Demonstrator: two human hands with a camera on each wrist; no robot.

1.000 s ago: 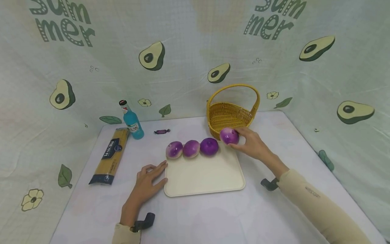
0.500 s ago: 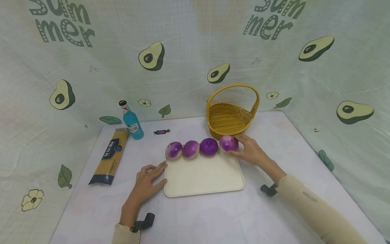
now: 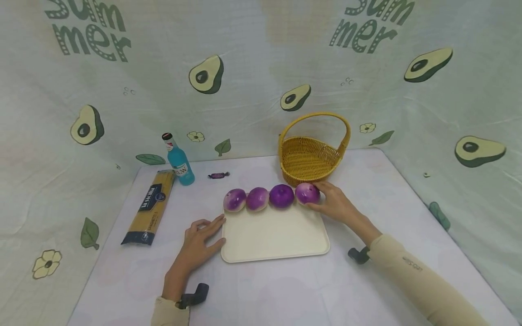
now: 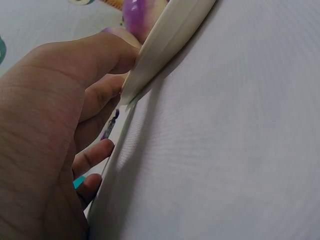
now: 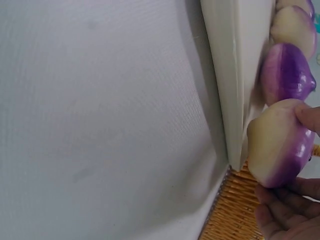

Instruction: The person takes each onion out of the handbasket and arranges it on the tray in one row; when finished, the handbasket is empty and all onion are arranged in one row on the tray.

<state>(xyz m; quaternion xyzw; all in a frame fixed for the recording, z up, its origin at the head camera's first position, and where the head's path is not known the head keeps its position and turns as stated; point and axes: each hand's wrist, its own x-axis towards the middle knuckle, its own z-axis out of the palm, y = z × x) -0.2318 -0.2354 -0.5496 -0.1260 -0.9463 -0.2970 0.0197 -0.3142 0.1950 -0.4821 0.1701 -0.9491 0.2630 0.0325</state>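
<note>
A cream rectangular tray [image 3: 275, 235] lies on the table with a row of purple-and-white turnips along its far edge. My right hand [image 3: 335, 202] holds the rightmost turnip [image 3: 307, 194] between thumb and fingers at the tray's far right corner. Beside it sits a deeper purple turnip [image 3: 281, 196], and further left are two paler ones, a middle turnip [image 3: 257, 199] and an end turnip [image 3: 234, 200]. My left hand [image 3: 198, 244] rests at the tray's left edge, fingers loosely spread. In the left wrist view the thumb touches the tray rim [image 4: 155, 55].
A yellow wicker basket [image 3: 306, 165] with a tall handle stands just behind the tray's right end. At the left are a blue bottle [image 3: 179, 163], a spaghetti packet [image 3: 151, 206] and a small wrapped candy [image 3: 219, 175]. Printed cloth hangs behind the table.
My right hand has lowered its turnip from in front of the basket to the tray's far right corner, in line with the others. My left hand has stayed at the tray edge.
</note>
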